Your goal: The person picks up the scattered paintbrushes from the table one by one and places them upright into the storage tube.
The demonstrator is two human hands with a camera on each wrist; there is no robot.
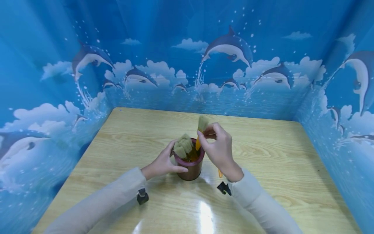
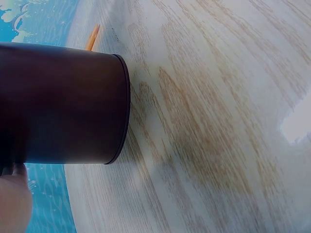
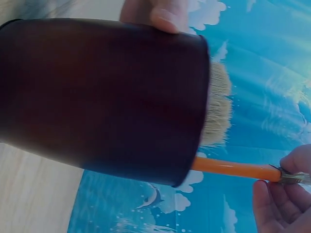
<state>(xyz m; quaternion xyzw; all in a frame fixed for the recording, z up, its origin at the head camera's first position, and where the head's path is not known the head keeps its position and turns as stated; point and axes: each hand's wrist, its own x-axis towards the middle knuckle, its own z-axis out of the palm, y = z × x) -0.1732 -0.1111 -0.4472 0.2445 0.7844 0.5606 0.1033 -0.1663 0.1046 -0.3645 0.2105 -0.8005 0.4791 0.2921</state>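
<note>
A dark brown-red cylindrical pot (image 1: pixel 189 171) stands upright on the table. My left hand (image 1: pixel 164 163) grips it from the left side, thumb across the front. Several brushes with broad beige bristles (image 1: pixel 182 147) stand in it, bristles up, leaning left. Between thumb and fingers, my right hand (image 1: pixel 219 149) pinches another paintbrush (image 1: pixel 203 123) near its metal collar. Its bristles point up, and the lower part of its orange handle (image 3: pixel 233 167) goes inside the pot's rim. The handle's bottom end is hidden by the pot wall.
Partly hidden under my right wrist, another orange handle (image 1: pixel 220 173) lies on the wooden table (image 1: pixel 140 130). Blue curtains with dolphins (image 1: pixel 181 97) hang around the back and sides. Glare shows on the tabletop near the front.
</note>
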